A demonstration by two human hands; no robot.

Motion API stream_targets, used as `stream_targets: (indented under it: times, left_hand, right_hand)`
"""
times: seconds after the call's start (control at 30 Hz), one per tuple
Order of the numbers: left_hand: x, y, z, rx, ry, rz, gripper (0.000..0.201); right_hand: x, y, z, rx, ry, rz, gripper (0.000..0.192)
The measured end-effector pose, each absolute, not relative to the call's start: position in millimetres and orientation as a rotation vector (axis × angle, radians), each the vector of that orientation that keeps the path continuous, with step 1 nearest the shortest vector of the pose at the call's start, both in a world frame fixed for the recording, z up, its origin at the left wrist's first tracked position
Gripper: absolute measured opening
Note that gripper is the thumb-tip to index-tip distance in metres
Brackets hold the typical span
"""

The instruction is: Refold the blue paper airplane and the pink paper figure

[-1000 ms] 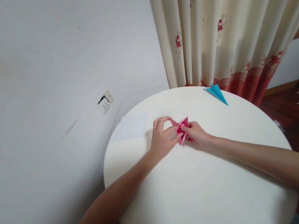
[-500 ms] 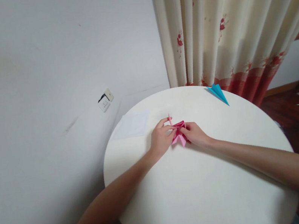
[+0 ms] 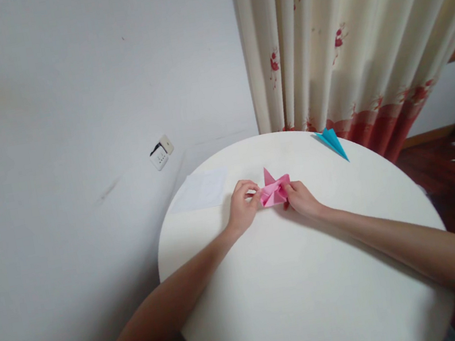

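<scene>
At the far left, on the wall beyond the table's rim, a white wall socket (image 3: 160,153) sits tilted, well apart from everything on the round white table (image 3: 309,296). Next comes a white sheet of paper (image 3: 202,190), lying flat near the table's far left edge, just beside the left hand but not touching it as far as the view shows.

The left hand (image 3: 243,207) rests on the surface a little behind the table's middle, its fingers curled and pinched onto the left end of the pink folded paper (image 3: 275,190). That pink piece lies between the two hands, low against the surface, with one pointed flap standing up at its far side; its folds are too small to make out in detail. The right hand (image 3: 300,199) closes on the piece's right end, fingertips tucked against the paper, knuckles toward the camera. Both forearms reach in from the table's near edge and cover part of the surface in front of the hands.

Farther right, at the table's far right edge, a blue folded paper (image 3: 331,142) with a sharp point lies flat, well apart from the hands and nothing between it and them. Behind it hangs a cream curtain with red flowers (image 3: 337,41), its hem dropping behind the far edge of the table. A dark wooden floor (image 3: 449,168) shows at the right.
</scene>
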State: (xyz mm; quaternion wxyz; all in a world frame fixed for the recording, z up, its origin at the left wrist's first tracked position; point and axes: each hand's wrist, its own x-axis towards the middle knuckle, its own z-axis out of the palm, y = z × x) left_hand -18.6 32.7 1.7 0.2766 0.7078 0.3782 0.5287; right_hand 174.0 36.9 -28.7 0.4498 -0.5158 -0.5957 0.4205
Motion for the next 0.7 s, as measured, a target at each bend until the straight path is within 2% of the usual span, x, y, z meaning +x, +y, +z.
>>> stream_targets:
  times: [0.27,0.5,0.6,0.7]
  left_hand:
    - [-18.9,37.4,-3.9,1.582,1.026,1.535,0.027]
    - [-20.5,41.2,-3.9,1.447,1.033,1.622,0.031]
    - [-19.4,38.9,-3.6,1.488,1.003,1.631,0.032]
    - [-18.6,37.7,-5.4,1.567,1.008,1.653,0.028]
  right_hand:
    - [182.4,46.4,-27.2,-1.333,-1.358,1.114,0.045]
    - [192.2,44.4,-15.0,-1.55,-1.55,0.8,0.047]
    - [193.8,43.8,-8.5,-1.532,-1.582,0.793,0.048]
    - [194.5,43.3,-4.1,-1.444,-1.533,0.717,0.036]
